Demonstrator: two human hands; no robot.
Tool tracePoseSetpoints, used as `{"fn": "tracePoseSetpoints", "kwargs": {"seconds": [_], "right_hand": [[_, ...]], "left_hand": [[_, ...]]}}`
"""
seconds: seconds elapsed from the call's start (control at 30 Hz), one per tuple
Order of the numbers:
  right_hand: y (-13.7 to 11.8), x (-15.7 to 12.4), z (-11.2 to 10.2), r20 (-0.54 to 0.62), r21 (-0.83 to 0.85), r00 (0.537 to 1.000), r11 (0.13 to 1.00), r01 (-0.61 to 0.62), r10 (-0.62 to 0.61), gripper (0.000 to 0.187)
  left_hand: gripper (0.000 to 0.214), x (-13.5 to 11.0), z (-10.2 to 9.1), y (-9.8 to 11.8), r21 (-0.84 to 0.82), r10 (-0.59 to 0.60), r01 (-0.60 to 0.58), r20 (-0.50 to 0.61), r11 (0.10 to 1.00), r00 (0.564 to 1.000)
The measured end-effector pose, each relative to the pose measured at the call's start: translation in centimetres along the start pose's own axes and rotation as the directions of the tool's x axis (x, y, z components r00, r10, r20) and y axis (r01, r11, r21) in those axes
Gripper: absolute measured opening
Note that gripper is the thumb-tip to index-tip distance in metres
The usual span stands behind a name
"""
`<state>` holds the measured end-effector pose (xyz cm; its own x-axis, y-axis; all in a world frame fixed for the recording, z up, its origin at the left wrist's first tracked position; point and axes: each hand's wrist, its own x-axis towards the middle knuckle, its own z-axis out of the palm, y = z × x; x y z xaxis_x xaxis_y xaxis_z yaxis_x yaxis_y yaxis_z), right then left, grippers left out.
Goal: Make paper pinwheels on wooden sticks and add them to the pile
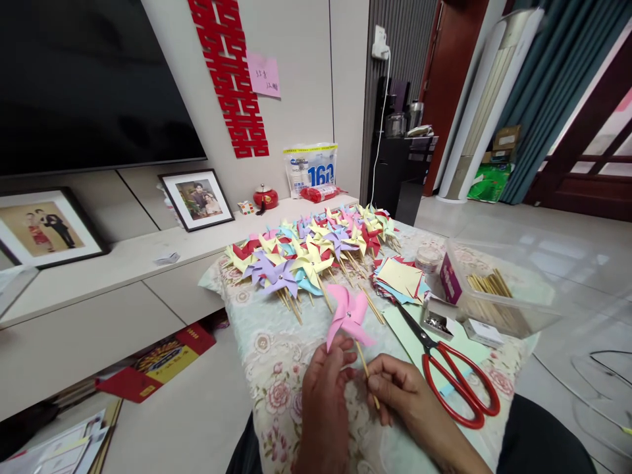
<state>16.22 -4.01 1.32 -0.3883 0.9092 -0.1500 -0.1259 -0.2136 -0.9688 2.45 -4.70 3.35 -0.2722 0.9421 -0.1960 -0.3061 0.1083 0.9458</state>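
A pink paper pinwheel (349, 315) on a thin wooden stick (363, 361) is held up over the table. My right hand (402, 392) is closed, pinching the lower part of that stick between thumb and fingers. Just below the pinwheel's lower left blade is my left hand (326, 388), its fingers half curled and apart. Its fingertips are at the blade's edge; whether they touch it, I cannot tell. Beyond my hands lie many finished pinwheels (311, 260) in purple, yellow, blue, red and pink. Red-handled scissors (444, 368) rest to the right of my right hand, blades pointing away.
Behind the scissors are a stack of coloured paper squares (401, 276), an open small box of metal fasteners (438, 321) and a white box (484, 332). A clear plastic bin (533, 296) holds wooden sticks. The flowered tablecloth (276, 368) covers the table beside a low cabinet (162, 296).
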Motion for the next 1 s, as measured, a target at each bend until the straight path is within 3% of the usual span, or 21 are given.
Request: {"fn": "tracePoseSetpoints", "kwargs": {"seconds": [0.1,0.3,0.5,0.7,0.83,1.0], "right_hand": [[-0.2,0.4,-0.9,-0.141,-0.094,0.988,0.994,0.051,-0.064,0.04],[-2.4,1.9,-2.7,-0.322,-0.354,0.92,0.93,0.103,-0.224,0.033],[-5.6,7.8,-3.1,-0.248,-0.584,0.91,0.8,0.134,-0.333,0.024],[-5.7,14.4,-2.7,-0.249,-0.69,0.89,0.715,0.113,-0.381,0.019],[-4.4,16.0,-2.1,-0.264,-0.735,0.881,0.674,0.08,-0.393,0.021],[-3.2,16.7,-1.8,-0.283,-0.767,0.881,0.64,0.029,-0.378,0.024]], "left_hand": [[0.02,0.9,-0.9,-1.2,0.103,0.022,-0.019,-0.029,0.995,0.999],[0.023,1.3,-1.3,-4.0,0.444,0.195,-0.222,0.108,0.868,0.975],[0.026,1.2,-0.9,-5.4,0.489,0.273,-0.302,0.132,0.818,0.953],[0.027,1.6,-1.0,-6.3,0.574,0.305,-0.34,0.16,0.745,0.939],[0.028,1.8,-1.1,-6.3,0.593,0.308,-0.355,0.183,0.723,0.934],[0.027,1.7,-1.1,-5.3,0.557,0.271,-0.325,0.18,0.765,0.946]]}}
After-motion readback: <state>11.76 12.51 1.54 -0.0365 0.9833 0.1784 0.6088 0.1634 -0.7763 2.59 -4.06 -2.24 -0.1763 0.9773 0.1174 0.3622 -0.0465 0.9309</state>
